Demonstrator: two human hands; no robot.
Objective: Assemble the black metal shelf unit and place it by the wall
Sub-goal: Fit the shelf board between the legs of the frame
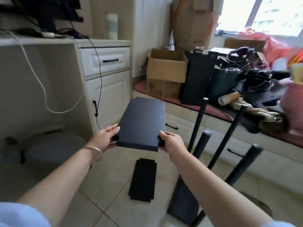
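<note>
I hold a flat black metal shelf panel [142, 123] level in the air in front of me. My left hand [105, 138] grips its near left corner and my right hand [172, 141] grips its near right corner. On the tiled floor below lies another black shelf panel [142, 179]. To the right stands the partly built shelf frame: a bottom panel [182, 202] with several black poles [198, 123] rising from it at a slant.
A white cabinet with drawers [106, 79] stands at the left, with a grey office chair [49, 148] under the desk. A cardboard box [165, 72], a black case [198, 76] and a heap of cables and clutter [255, 79] fill the window bench.
</note>
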